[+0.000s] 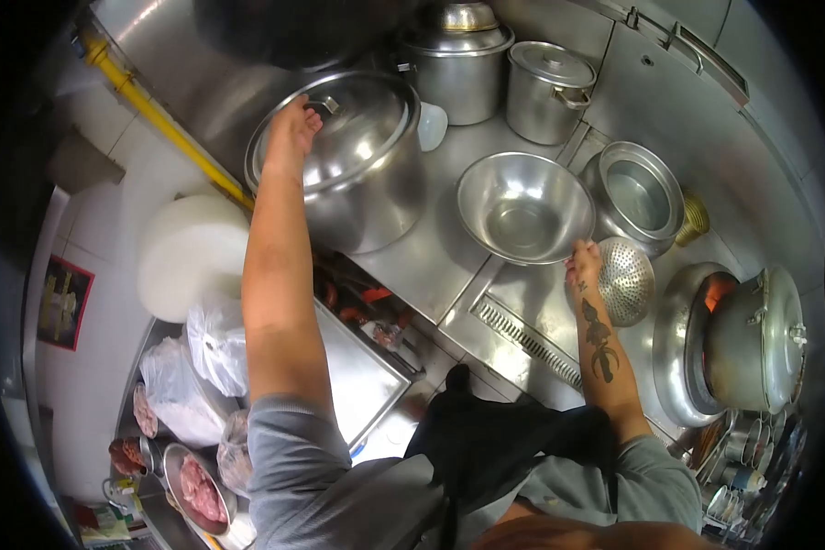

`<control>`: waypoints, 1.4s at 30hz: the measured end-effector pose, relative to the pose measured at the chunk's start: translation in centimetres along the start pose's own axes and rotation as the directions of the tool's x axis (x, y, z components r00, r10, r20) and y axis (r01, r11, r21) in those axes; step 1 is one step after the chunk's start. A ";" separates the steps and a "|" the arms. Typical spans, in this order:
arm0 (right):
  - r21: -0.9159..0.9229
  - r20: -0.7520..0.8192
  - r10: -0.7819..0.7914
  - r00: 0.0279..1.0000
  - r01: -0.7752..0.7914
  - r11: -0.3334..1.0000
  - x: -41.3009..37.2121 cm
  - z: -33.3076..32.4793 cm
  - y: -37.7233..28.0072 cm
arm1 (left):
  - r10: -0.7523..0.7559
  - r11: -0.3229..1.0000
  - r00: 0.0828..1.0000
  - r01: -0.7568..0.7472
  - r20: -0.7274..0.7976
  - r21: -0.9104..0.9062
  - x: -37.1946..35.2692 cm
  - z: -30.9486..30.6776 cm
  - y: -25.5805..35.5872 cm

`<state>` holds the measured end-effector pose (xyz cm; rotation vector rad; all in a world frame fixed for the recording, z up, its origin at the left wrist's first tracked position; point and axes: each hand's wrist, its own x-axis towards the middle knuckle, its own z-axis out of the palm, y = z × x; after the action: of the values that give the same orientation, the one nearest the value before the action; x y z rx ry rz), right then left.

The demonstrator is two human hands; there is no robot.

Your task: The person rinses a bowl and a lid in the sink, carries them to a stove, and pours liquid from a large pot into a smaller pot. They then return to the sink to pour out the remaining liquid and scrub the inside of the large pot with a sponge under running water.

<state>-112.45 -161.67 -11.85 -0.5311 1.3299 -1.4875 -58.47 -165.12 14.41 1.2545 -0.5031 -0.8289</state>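
Note:
My left hand (pixel 291 136) rests on the edge of the lid (pixel 353 128) of a large steel pot (pixel 376 197), fingers close to the lid's handle (pixel 325 104). My right hand (pixel 584 266) touches the rim of a perforated steel strainer (pixel 628 280) on the steel counter (pixel 431 266), just right of an empty steel mixing bowl (pixel 522 206). Whether the right hand's fingers grip the strainer is hard to tell.
Two lidded pots (pixel 458 60) (pixel 548 90) stand at the back, an open steel pot (pixel 640 194) right of the bowl. A pot (pixel 756 339) sits tilted over a lit burner (pixel 720 293) at right. A yellow pipe (pixel 160 119), plastic bags (pixel 197 357) and a bowl of raw meat (pixel 197 490) lie left.

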 end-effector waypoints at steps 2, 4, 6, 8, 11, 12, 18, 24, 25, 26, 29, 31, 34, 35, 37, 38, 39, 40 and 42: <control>0.056 0.070 0.096 0.993 -0.100 0.993 0.1 1.7 1.0 | -0.086 0.992 0.996 0.083 -0.028 -0.096 4.7 0.6 0.4; 0.039 0.082 0.153 0.985 -0.156 0.987 -0.4 2.9 2.1 | -0.174 0.965 0.985 0.167 -0.016 -0.204 7.2 1.3 0.5; -0.020 0.160 0.224 0.961 -0.224 0.974 -1.4 3.1 2.2 | -0.167 0.929 0.983 0.130 -0.079 -0.347 7.3 2.1 -0.1; -0.060 0.226 0.278 0.934 -0.272 0.961 -2.2 2.9 1.8 | -0.160 0.867 0.976 0.068 -0.146 -0.494 6.5 2.9 0.1; -0.203 0.333 0.272 0.903 -0.213 0.956 -3.5 0.6 -0.4 | -0.077 0.904 0.990 0.021 -0.115 -0.427 6.2 3.2 0.5; -0.247 0.373 0.253 0.893 -0.167 0.955 -3.9 -0.4 -1.2 | -0.061 0.904 0.992 0.009 -0.107 -0.428 6.1 3.2 1.0; -0.333 0.325 0.199 0.925 -0.085 0.939 -6.3 -8.3 -8.7 | 0.030 0.909 1.000 -0.027 -0.001 -0.416 4.5 -0.5 5.2; -0.303 0.397 0.159 0.904 -0.035 0.952 -9.0 -15.4 -13.0 | -0.072 0.946 0.996 0.049 -0.059 -0.319 -7.0 -3.1 10.9; -0.296 0.427 0.156 0.891 -0.025 0.955 -9.6 -16.1 -13.3 | -0.079 0.959 0.993 0.050 -0.092 -0.277 -10.8 -3.5 11.7; -0.293 0.455 0.158 0.876 -0.020 0.956 -10.3 -16.7 -13.6 | -0.055 0.968 0.991 0.024 -0.118 -0.251 -13.7 -4.1 11.9; -0.340 0.519 0.218 0.827 -0.035 0.940 -12.7 -17.2 -14.4 | 0.003 0.987 0.982 -0.034 -0.190 -0.155 -21.9 -6.9 12.8; -0.383 0.582 0.256 0.772 -0.017 0.924 -13.9 -17.0 -13.8 | 0.035 0.992 0.988 -0.053 -0.151 -0.113 -25.7 -10.2 12.9; -0.437 0.655 0.283 0.700 0.046 0.898 -16.2 -16.6 -12.2 | -0.075 0.986 0.990 0.056 -0.120 -0.160 -30.5 -16.9 12.1; -0.439 0.677 0.281 0.680 0.067 0.896 -16.8 -16.8 -11.5 | -0.043 0.985 0.999 0.037 -0.030 -0.167 -32.5 -19.7 11.3; -0.475 0.703 0.313 0.639 0.094 0.875 -18.5 -16.3 -10.0 | -0.031 0.997 0.994 0.023 -0.100 -0.075 -39.8 -21.6 11.1; -0.509 0.697 0.339 0.632 0.104 0.854 -19.3 -16.2 -9.4 | -0.045 0.993 0.998 0.042 -0.031 -0.106 -41.7 -24.3 10.7; -0.519 0.723 0.378 0.578 0.093 0.850 -19.5 -16.2 -8.4 | 0.000 0.994 0.984 -0.019 -0.179 -0.105 -44.7 -24.9 10.4; -0.529 0.740 0.412 0.532 0.081 0.845 -19.7 -16.3 -7.2 | 0.039 0.993 0.949 -0.072 -0.312 -0.096 -48.3 -25.3 9.9; -0.580 0.726 0.480 0.492 0.062 0.813 -22.9 -15.6 -5.7 | 0.022 0.996 0.927 -0.052 -0.374 -0.072 -54.3 -28.9 10.2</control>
<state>-119.13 -135.21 -4.48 -1.2308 0.8947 -0.3973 -68.12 -104.07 22.17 1.2863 -0.1826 -0.5528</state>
